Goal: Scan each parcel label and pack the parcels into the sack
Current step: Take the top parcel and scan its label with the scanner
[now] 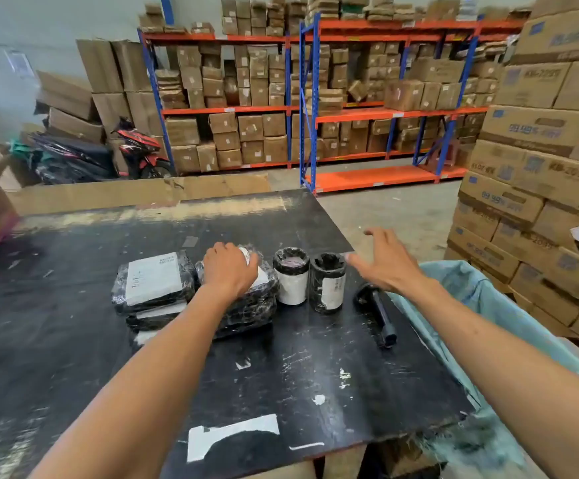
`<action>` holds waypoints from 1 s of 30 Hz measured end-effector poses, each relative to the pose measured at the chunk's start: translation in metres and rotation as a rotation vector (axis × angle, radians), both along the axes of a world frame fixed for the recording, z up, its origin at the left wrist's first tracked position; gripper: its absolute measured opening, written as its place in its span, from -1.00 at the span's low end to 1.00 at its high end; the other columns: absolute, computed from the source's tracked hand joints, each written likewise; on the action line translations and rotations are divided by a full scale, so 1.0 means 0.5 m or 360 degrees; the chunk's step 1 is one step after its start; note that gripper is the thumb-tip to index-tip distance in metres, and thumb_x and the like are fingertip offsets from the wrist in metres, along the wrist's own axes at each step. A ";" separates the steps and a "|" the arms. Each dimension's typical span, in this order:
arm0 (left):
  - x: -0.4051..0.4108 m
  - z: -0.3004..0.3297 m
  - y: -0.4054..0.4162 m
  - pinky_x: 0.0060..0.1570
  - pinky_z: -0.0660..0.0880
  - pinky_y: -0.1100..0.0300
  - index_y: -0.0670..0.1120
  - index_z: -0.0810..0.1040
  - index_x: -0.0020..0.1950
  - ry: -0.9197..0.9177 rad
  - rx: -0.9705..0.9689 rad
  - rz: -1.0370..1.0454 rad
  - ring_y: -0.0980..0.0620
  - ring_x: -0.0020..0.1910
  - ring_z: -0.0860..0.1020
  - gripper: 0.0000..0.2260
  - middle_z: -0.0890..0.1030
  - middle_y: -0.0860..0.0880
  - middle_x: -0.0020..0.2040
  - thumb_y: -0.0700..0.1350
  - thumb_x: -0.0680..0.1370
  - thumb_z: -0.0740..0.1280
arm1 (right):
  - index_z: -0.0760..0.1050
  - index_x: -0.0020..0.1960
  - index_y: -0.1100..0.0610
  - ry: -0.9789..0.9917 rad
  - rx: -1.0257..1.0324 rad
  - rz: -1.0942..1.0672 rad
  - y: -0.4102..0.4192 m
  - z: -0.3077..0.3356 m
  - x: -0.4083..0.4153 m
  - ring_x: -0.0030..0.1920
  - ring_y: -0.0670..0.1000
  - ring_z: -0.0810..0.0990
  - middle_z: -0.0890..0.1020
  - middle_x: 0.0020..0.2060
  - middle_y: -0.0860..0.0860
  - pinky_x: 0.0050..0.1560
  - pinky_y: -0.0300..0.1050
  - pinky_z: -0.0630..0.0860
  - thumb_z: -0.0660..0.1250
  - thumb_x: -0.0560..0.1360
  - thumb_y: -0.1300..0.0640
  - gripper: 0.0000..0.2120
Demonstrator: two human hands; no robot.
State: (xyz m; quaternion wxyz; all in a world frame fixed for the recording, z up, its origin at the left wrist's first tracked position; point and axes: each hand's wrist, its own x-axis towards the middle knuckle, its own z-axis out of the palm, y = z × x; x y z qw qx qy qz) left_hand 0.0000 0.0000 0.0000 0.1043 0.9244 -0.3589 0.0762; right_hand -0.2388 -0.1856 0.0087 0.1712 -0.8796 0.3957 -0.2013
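Head view, warehouse packing bench: my left hand (230, 271) lies palm-down on the top parcel (246, 292) of a short stack at the bench's centre, fingers curled over its far edge; I judge this a hold to lift it, though I cannot tell whether the fingers have closed under the rim. My right hand (383, 261) hovers at about two o'clock from that stack, fingers spread and holding nothing, just beyond the right can (328, 283) and above the scanner (378, 312), which lies on its side at three o'clock from the cans. The layout reads as a working line: a left stack (153, 285) of flat parcels at nine o'clock, the held stack, then the left can (291, 276) and its twin standing upright, all in one row so labels face up or outward for scanning. The sack (471, 299), pale blue-green, hangs open off the table (74, 305) edge at four o'clock, near enough to drop parcels in. The parcels are wrapped in glossy black film, crinkled, each bearing a white label; the left stack's top label is printed, its text too blurred to read. The cans carry white labels round their sides. No parcel shows inside the sack from here.
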 end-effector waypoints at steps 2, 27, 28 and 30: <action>0.004 -0.021 -0.001 0.32 0.34 -0.08 -0.37 0.43 0.38 0.0107 0.0055 0.0133 -0.29 0.32 0.42 -0.34 0.49 -0.34 0.33 0.21 0.67 0.05 | 0.23 0.58 0.11 0.0154 0.0041 -0.0057 -0.011 -0.037 -0.005 0.48 0.26 0.42 0.35 0.51 0.19 0.46 0.23 0.39 0.34 0.58 -0.27 -0.27; 0.018 -0.036 -0.072 0.33 0.37 -0.17 0.20 -0.10 0.65 0.0867 -0.0347 0.0666 -0.30 0.44 0.37 0.19 0.37 -0.19 0.52 0.41 0.23 0.55 | 0.42 0.33 0.29 -0.0795 0.1272 -0.0322 -0.210 -0.254 0.046 -0.60 -0.04 0.49 0.65 -0.18 0.23 -0.58 -0.16 0.46 0.38 0.54 0.16 -0.59; 0.017 -0.036 -0.069 0.29 0.42 -0.13 0.22 -0.06 0.65 0.0866 -0.0407 0.0620 -0.28 0.41 0.41 0.17 0.39 -0.19 0.50 0.39 0.23 0.57 | 0.43 0.32 0.30 -0.0879 0.1274 -0.0262 -0.204 -0.224 0.052 -0.59 -0.06 0.49 0.65 -0.16 0.20 -0.58 -0.17 0.46 0.37 0.55 0.15 -0.60; 0.012 -0.035 -0.061 0.25 0.49 -0.10 0.27 -0.01 0.63 0.0832 -0.0495 0.0526 -0.26 0.36 0.47 0.14 0.43 -0.17 0.48 0.37 0.22 0.58 | 0.44 0.36 0.29 -0.1055 0.1330 -0.0104 -0.183 -0.162 0.067 -0.58 -0.05 0.49 0.63 -0.18 0.13 -0.56 -0.17 0.47 0.38 0.58 0.13 -0.59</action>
